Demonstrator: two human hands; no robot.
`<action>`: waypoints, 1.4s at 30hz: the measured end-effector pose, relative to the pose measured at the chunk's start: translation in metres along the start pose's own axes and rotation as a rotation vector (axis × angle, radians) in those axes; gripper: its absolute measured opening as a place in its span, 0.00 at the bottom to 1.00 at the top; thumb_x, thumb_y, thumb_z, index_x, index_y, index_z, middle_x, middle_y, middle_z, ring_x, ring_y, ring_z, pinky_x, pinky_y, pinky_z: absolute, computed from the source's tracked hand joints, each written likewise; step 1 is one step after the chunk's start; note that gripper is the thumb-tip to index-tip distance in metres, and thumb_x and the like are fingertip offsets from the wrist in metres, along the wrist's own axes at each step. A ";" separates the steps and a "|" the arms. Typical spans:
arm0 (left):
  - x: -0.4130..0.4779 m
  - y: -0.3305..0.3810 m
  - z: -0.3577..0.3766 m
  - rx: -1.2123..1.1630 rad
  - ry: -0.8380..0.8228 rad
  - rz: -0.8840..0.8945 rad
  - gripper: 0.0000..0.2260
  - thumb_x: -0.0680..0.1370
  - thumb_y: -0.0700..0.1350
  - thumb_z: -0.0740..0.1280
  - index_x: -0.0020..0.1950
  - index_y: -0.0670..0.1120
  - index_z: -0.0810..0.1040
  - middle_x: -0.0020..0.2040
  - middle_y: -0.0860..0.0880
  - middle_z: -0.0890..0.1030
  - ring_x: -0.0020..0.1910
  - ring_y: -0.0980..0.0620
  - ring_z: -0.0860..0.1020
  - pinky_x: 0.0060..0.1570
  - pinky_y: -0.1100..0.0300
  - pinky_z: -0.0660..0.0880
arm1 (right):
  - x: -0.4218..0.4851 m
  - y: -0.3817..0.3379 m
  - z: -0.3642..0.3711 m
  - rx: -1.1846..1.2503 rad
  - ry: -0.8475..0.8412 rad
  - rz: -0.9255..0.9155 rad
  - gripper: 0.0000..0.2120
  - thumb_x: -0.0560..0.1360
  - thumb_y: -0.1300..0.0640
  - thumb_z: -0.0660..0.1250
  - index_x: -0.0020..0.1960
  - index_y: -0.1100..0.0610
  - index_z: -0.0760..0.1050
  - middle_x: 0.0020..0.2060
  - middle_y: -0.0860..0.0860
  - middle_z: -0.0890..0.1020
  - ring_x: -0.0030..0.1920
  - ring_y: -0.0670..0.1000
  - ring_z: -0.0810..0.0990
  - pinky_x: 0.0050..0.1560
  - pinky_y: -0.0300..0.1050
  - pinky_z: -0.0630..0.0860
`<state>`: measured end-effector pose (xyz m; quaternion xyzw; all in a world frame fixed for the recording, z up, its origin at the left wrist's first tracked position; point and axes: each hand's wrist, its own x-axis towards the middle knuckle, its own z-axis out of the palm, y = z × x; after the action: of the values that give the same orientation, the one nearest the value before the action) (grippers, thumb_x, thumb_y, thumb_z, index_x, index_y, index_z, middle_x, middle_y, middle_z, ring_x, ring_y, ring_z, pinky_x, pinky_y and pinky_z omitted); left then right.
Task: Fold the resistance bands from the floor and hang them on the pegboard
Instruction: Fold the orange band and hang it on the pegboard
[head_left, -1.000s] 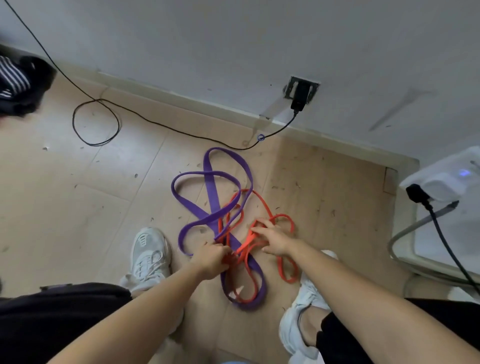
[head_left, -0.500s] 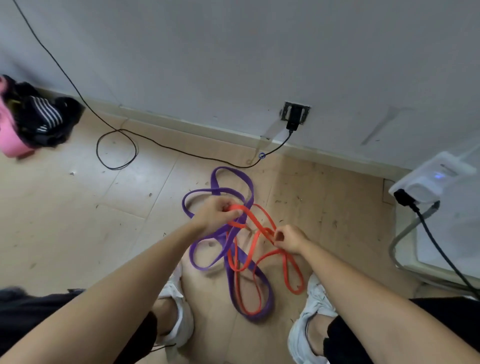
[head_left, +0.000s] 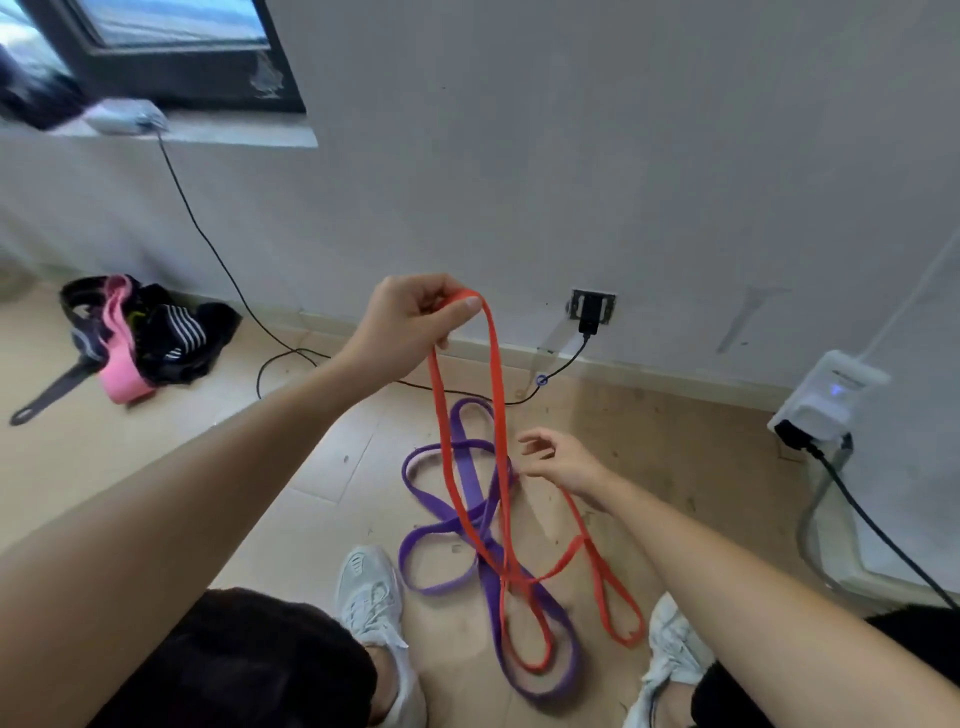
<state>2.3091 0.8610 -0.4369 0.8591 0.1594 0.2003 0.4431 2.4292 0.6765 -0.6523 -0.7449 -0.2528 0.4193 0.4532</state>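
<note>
A person's left hand (head_left: 415, 317), raised above a wooden floor (head_left: 156, 493), pinches the top of an orange resistance band (head_left: 497, 384) between thumb and curled fingers. The band hangs in a long loop (its lower end trails on the floor) and crosses a purple band (head_left: 465, 467) lying tangled between two white shoes (head_left: 369, 597). The right hand (head_left: 561, 460) hovers beside the loop, fingers loosely spread, seemingly holding nothing.
</note>
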 end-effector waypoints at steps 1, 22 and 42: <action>0.001 0.005 -0.005 -0.002 0.030 0.013 0.09 0.80 0.45 0.71 0.50 0.38 0.84 0.34 0.45 0.77 0.30 0.53 0.76 0.35 0.57 0.77 | -0.002 -0.010 0.004 -0.008 -0.082 0.006 0.19 0.73 0.68 0.69 0.62 0.57 0.78 0.54 0.55 0.81 0.47 0.46 0.79 0.39 0.29 0.74; 0.012 -0.045 -0.071 -0.060 0.450 -0.201 0.13 0.79 0.51 0.71 0.52 0.42 0.84 0.33 0.48 0.78 0.28 0.56 0.77 0.36 0.62 0.77 | -0.036 0.044 0.035 0.100 0.172 0.136 0.06 0.74 0.63 0.74 0.43 0.58 0.77 0.35 0.55 0.84 0.36 0.50 0.83 0.38 0.42 0.79; 0.004 -0.087 -0.050 0.521 -0.071 -0.361 0.12 0.79 0.57 0.70 0.51 0.48 0.85 0.42 0.50 0.85 0.41 0.49 0.83 0.45 0.50 0.83 | -0.032 -0.164 -0.067 -0.261 0.184 -0.281 0.07 0.79 0.59 0.68 0.47 0.63 0.80 0.31 0.52 0.79 0.29 0.47 0.76 0.34 0.42 0.75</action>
<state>2.2805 0.9459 -0.4815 0.9079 0.3398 0.0407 0.2420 2.4701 0.6974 -0.4779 -0.7899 -0.3640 0.2460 0.4279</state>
